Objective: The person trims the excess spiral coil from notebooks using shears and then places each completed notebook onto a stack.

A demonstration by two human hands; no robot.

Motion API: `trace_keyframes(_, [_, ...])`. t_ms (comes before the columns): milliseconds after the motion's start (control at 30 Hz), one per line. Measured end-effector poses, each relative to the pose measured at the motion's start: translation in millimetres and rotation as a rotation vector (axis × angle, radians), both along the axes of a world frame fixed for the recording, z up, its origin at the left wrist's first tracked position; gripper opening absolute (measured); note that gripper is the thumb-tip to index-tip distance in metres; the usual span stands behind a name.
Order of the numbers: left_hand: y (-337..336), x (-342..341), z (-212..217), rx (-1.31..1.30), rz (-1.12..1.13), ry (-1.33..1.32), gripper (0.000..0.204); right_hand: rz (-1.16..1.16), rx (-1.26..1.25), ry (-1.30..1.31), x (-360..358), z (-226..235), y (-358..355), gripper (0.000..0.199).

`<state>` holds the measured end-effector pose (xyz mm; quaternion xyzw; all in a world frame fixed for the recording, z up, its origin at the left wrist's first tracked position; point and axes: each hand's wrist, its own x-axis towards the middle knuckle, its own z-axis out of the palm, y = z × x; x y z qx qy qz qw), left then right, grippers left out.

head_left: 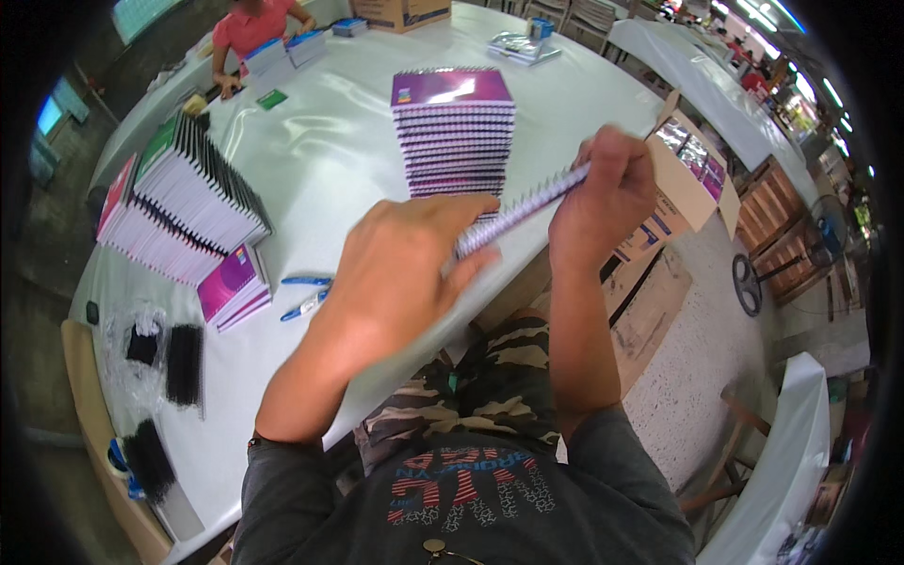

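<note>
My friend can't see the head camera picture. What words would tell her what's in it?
Two hands, left hand and right hand, hold a spiral-bound notebook by its coil above a white table. Behind it stands a neat stack of purple notebooks; a slanting pile of notebooks and two pens lie to the left.

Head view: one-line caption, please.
Both hands, left hand and right hand, hold a spiral-bound notebook before a purple notebook stack.
</note>
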<state>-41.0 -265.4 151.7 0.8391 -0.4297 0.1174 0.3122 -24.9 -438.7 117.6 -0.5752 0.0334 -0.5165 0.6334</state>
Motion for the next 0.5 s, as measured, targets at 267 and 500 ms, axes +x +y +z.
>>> trace_keyframes(267, [-29, 121, 18, -0.263, 0.171, -0.523, 0.028, 0.154, -0.356, -0.330, 94, 43, -25, 0.027])
trace_keyframes(500, [-14, 151, -37, -0.172, -0.012, -0.208, 0.044, 0.247, -0.431, 0.003, 113, -30, -32, 0.035])
